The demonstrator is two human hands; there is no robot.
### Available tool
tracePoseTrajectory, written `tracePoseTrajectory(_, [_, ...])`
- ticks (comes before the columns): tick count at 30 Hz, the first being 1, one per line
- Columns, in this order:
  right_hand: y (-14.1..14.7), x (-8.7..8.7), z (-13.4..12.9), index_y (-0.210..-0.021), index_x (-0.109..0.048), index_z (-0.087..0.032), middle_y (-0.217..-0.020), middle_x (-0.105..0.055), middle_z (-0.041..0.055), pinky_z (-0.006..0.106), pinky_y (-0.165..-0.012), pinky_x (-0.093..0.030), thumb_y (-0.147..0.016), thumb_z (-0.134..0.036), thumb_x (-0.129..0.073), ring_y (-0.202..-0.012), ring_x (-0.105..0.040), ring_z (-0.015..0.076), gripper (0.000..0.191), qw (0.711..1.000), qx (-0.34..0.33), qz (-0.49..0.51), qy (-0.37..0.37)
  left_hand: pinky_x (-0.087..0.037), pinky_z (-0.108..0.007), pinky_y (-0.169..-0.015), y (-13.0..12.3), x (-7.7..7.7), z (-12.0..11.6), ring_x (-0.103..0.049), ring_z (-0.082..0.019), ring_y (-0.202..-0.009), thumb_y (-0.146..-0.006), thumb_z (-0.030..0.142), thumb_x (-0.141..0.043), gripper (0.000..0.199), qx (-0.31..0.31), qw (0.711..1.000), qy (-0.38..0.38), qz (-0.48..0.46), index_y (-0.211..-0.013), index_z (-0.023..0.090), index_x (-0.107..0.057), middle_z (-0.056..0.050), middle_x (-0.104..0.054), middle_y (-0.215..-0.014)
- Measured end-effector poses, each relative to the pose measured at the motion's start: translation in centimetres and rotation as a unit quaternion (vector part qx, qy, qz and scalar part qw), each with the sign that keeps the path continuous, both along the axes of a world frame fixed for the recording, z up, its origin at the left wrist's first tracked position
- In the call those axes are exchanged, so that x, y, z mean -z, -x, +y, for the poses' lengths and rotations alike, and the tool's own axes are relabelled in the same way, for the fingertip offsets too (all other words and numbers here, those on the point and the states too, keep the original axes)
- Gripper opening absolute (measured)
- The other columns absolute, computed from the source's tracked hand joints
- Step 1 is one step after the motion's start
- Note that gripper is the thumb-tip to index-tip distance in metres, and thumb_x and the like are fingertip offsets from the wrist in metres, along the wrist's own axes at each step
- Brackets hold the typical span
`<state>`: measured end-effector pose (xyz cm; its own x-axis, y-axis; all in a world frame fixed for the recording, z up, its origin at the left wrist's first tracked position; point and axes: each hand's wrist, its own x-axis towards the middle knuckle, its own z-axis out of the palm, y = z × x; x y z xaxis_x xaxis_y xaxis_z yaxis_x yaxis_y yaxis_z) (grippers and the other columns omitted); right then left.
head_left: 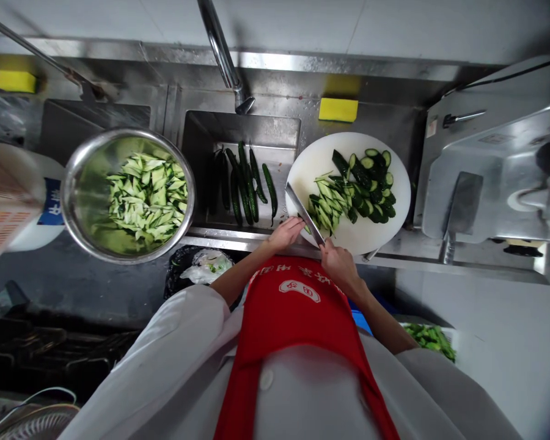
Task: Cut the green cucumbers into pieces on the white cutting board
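Note:
My right hand (339, 263) is wrapped round the handle of a kitchen knife (304, 214), whose blade slants up and left across the near left part of a round white cutting board (305, 165). Close to the blade, my left hand (288, 233) is at the board's near left edge with its fingers drawn together; what they hold, if anything, is hidden. Just right of the blade lies a heap of cut cucumber strips (330, 205). Dark-skinned cucumber slices (376, 192) overlap farther right on the board.
A steel bowl (68, 189) of cut cucumber stands on the left. Whole cucumbers (245, 183) lie in the sink (279, 131) under a faucet (224, 55). Behind the board sits a yellow block (338, 110). On the right, a cleaver (461, 211) rests on a metal surface.

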<state>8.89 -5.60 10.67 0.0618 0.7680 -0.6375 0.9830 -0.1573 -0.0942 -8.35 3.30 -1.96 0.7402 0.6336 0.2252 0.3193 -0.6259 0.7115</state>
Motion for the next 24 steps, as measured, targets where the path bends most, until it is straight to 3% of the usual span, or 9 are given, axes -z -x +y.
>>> tracePoseTrajectory(6, [0.5, 0.8, 0.7, -0.122, -0.051, -0.013, -0.096, -0.07, 0.0156, 0.029, -0.076, -0.043, -0.103, -0.033, -0.02, -0.088, -0.068, 0.0238, 0.041, 1.0, 0.006, -0.004, 0.001, -0.05, -0.038, -0.097, -0.1, -0.1, 0.1, -0.056, -0.02, -0.108, -0.1, 0.02, -0.036, 0.031, -0.008, 1.0, -0.007, -0.004, -0.118, 0.014, -0.061, -0.013, -0.062, -0.114])
tracePoseTrajectory(15, [-1.1, -1.2, -0.2, -0.123, -0.048, -0.012, -0.092, -0.07, 0.0149, 0.029, -0.075, -0.041, -0.103, -0.036, -0.019, -0.085, -0.068, 0.0231, 0.043, 1.0, -0.004, 0.008, 0.015, -0.05, -0.039, -0.098, -0.1, 0.1, 0.2, -0.057, -0.02, -0.108, -0.1, 0.022, -0.036, 0.031, -0.008, 1.0, 0.005, 0.008, -0.117, 0.016, -0.062, -0.013, -0.062, -0.113])
tracePoseTrajectory(24, [0.0, 0.5, 2.1, -0.119, -0.053, -0.014, -0.099, -0.07, 0.0144, 0.028, -0.077, -0.041, -0.103, -0.033, -0.024, -0.094, -0.067, 0.0232, 0.038, 0.999, 0.014, 0.035, -0.004, -0.052, -0.038, -0.093, -0.1, 1.1, -0.4, -0.06, -0.019, -0.102, -0.1, 0.02, -0.039, 0.028, -0.025, 0.999, -0.037, -0.012, -0.111, 0.015, -0.064, -0.012, -0.065, -0.108])
